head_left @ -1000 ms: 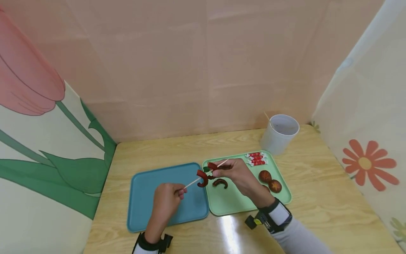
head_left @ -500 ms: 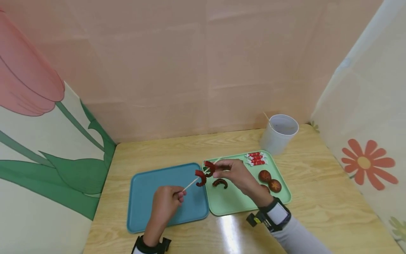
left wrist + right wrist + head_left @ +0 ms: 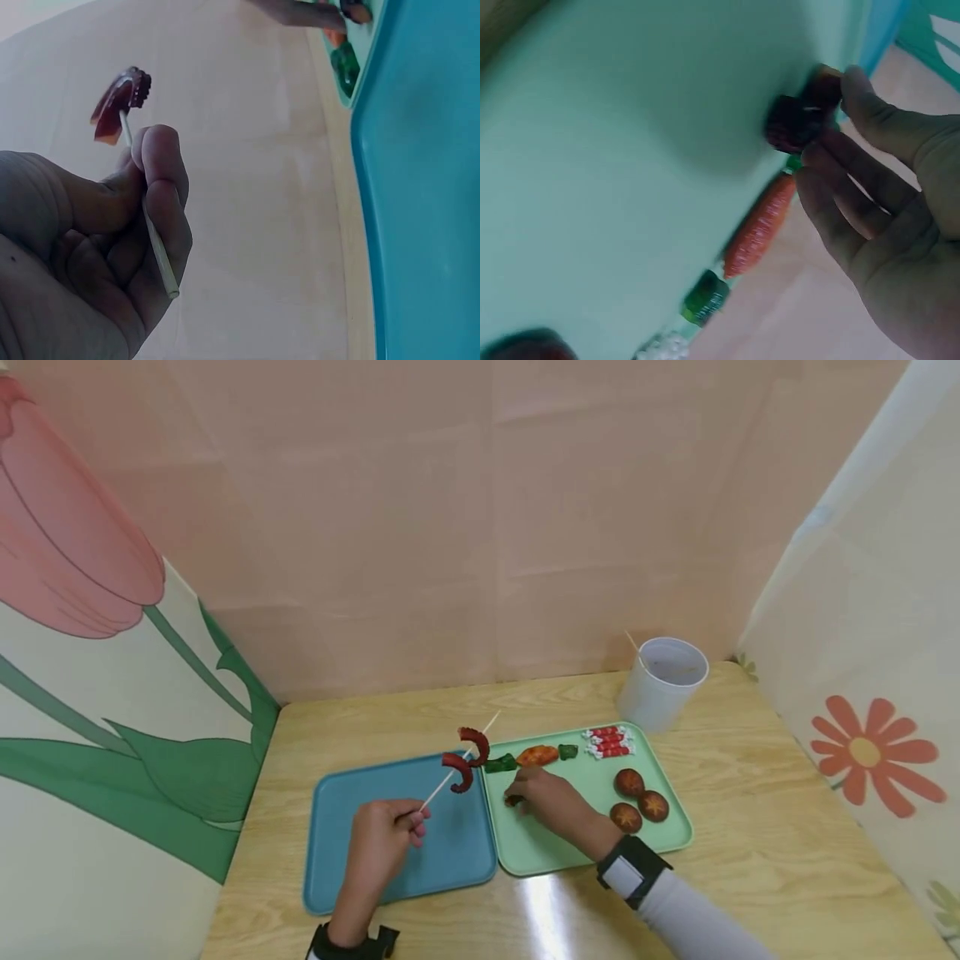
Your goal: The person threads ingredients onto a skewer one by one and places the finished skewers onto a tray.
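My left hand (image 3: 378, 843) pinches a thin wooden skewer (image 3: 433, 795) between thumb and fingers over the blue tray (image 3: 337, 785). Two curved red-brown octopus tentacle pieces, a lower one (image 3: 459, 778) and an upper one (image 3: 476, 746), are threaded on it, with the tip bare beyond them. In the left wrist view, the skewer's blunt end (image 3: 172, 291) pokes out below the fingers. Over the left part of the green tray (image 3: 540, 852), my right hand (image 3: 558, 806) has thumb and fingertips on another dark tentacle piece (image 3: 799, 120), pinching it.
Along the green tray's back lie an orange piece (image 3: 537, 756) between two green pieces and several red-and-white wrapped sticks (image 3: 609, 742). Three brown mushrooms (image 3: 628, 782) sit at its right. Behind stands a white bucket (image 3: 660, 685) with a stick inside. A wall backs the table.
My right hand has left the upper tentacle piece on the skewer and come down to the loose one on the green tray. The skewer has tilted steeper and shifted slightly left.
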`<state>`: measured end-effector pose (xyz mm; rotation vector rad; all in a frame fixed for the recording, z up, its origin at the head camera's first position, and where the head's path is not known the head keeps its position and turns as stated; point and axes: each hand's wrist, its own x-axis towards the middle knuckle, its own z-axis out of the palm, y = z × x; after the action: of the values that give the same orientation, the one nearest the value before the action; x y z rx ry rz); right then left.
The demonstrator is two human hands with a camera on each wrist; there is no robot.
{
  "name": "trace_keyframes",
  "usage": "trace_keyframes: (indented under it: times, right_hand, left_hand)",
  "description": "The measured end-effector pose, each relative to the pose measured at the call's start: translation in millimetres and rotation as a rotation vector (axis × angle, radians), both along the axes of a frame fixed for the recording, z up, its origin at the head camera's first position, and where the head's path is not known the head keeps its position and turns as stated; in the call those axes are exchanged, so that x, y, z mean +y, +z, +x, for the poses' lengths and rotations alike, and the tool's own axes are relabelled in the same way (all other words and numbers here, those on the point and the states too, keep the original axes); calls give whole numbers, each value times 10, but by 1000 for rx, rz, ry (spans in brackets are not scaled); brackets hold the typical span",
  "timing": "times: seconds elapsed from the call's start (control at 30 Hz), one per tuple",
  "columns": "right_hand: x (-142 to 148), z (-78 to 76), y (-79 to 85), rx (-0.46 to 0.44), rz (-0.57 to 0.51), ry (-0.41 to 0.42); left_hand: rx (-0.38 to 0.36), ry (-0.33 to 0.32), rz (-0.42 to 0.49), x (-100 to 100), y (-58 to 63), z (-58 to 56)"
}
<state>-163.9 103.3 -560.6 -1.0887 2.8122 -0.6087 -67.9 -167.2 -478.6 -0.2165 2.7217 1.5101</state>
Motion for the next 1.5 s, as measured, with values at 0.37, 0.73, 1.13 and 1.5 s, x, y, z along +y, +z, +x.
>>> trace_keyframes:
  times: [0.37,0.73,1.13,1.5]
  right_hand:
    - [16,-34,-206,122,26,59]
    - [46,-90,-167,-14,-38,-21]
    - [100,-228,437,-525,-637,-296]
    - [206,-188,852,-683,-927,-358]
  left_hand:
    - [-14,10,119,-34,29,-17]
    - [-33,12,150,-28,71,-67]
    - [-63,-46,121,-21,32,-79]
    - [-81,-133,58,5,-34,-78]
